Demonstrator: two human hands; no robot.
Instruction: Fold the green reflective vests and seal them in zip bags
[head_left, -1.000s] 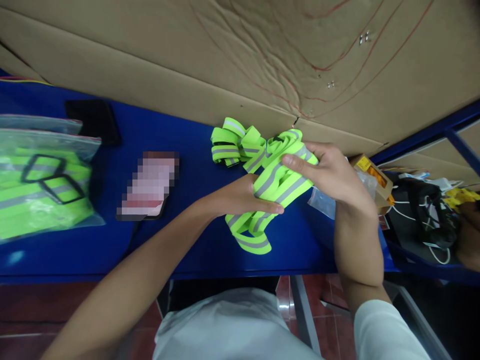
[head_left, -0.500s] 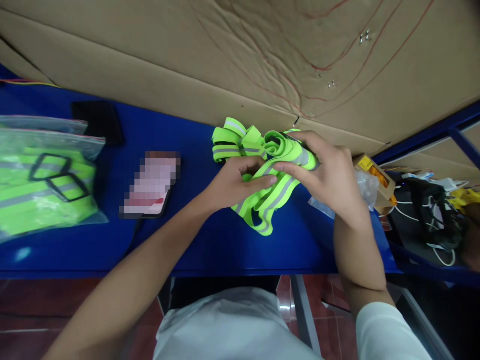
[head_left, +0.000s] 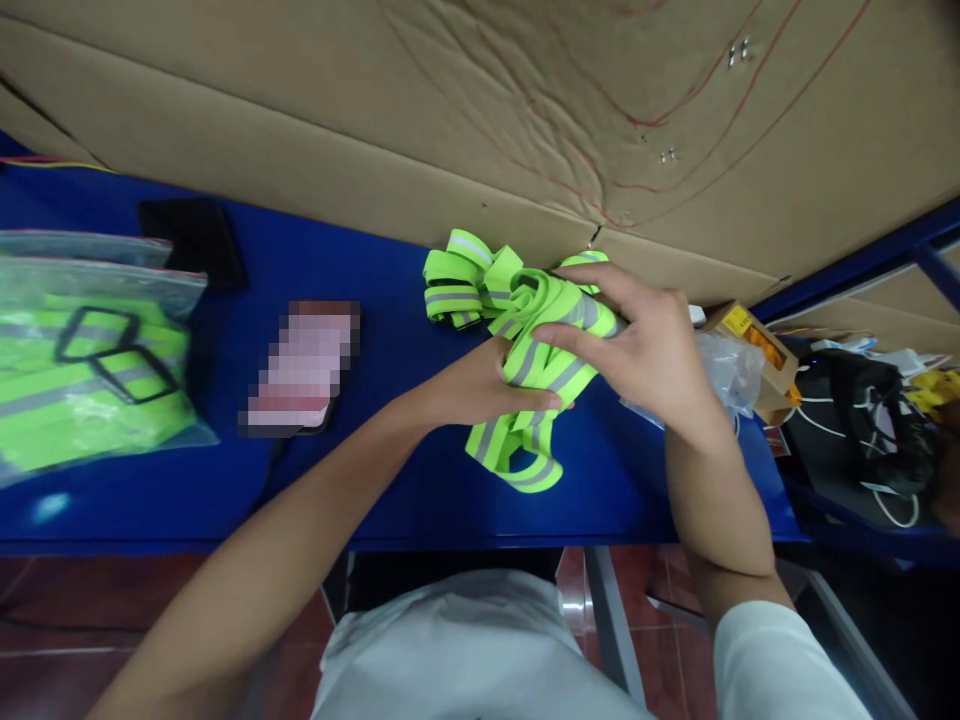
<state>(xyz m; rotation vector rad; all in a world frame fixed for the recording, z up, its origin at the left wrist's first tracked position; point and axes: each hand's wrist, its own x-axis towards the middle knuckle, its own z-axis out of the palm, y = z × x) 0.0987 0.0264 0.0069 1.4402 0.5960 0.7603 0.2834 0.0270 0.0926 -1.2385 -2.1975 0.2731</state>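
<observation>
A bundle of neon-yellow reflective strap (head_left: pixel 559 318) with a grey stripe is gathered between my hands above the blue table. My right hand (head_left: pixel 637 335) is closed around the upper right of the bundle, thumb across its front. Lower down, my left hand (head_left: pixel 487 385) pinches the strap, its thumb on top and the other fingers mostly hidden behind. A loose loop of strap (head_left: pixel 514 465) hangs below the left hand. Just behind, more coiled reflective strap (head_left: pixel 459 280) lies on the table near the cardboard.
On the blue table (head_left: pixel 405 480) lie a phone (head_left: pixel 304 365), a clear zip bag (head_left: pixel 97 370) of reflective straps and a black object (head_left: pixel 191 240). Clear plastic (head_left: pixel 727 370) and a small box (head_left: pixel 757 355) are at the right. A cardboard panel (head_left: pixel 300 130) stands behind.
My left hand has moved slightly, and the strap beneath it now curves across the front of the bundle. The hanging loop sits a little lower. My right hand keeps its hold.
</observation>
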